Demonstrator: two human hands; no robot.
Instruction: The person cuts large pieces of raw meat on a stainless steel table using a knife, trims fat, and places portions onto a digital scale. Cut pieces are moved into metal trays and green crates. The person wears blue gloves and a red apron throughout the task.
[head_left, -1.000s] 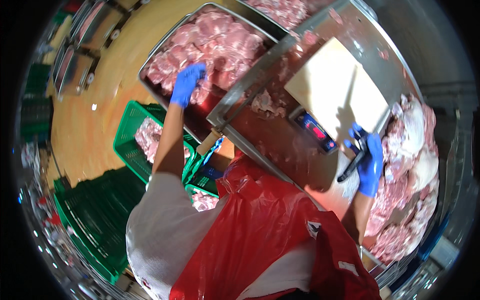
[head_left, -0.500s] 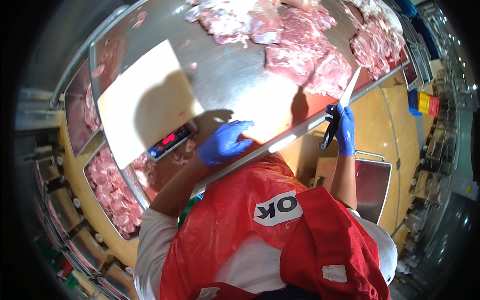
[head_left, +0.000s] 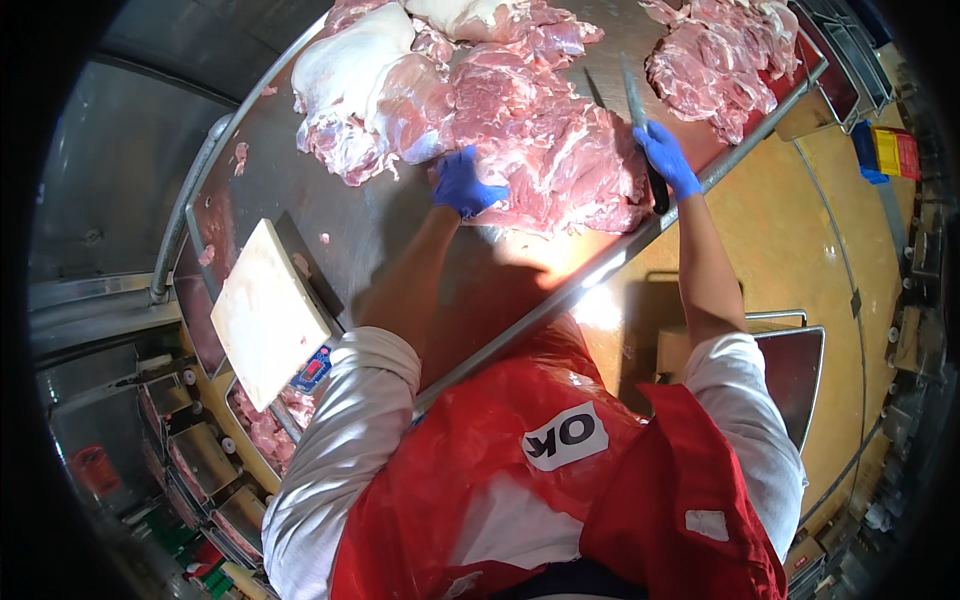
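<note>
A broad slab of raw meat [head_left: 560, 150] lies on the steel table. My left hand [head_left: 462, 185], in a blue glove, is at its near left edge, thumb apart and fingers curled against the meat; the fingertips are partly hidden. My right hand [head_left: 667, 160], also gloved, is closed on a knife [head_left: 634, 95] beside the slab's right edge. The blade points away from me, and the black handle sticks out below the hand. Left of the slab lies a piece with pale skin [head_left: 350, 65]. Another heap of raw meat [head_left: 715, 70] lies to the right.
A white cutting board [head_left: 265, 315] stands at the table's left, next to a blue scale with a red display [head_left: 314, 370]. A bin of meat pieces [head_left: 268, 430] is below it. The table's metal rim [head_left: 600, 270] runs before me. Right of me stands a metal bin [head_left: 795, 375].
Both hands have reached forward over the table. My left hand has gone from bare table near the board to the meat; the knife in my right hand has moved up beside the slab.
</note>
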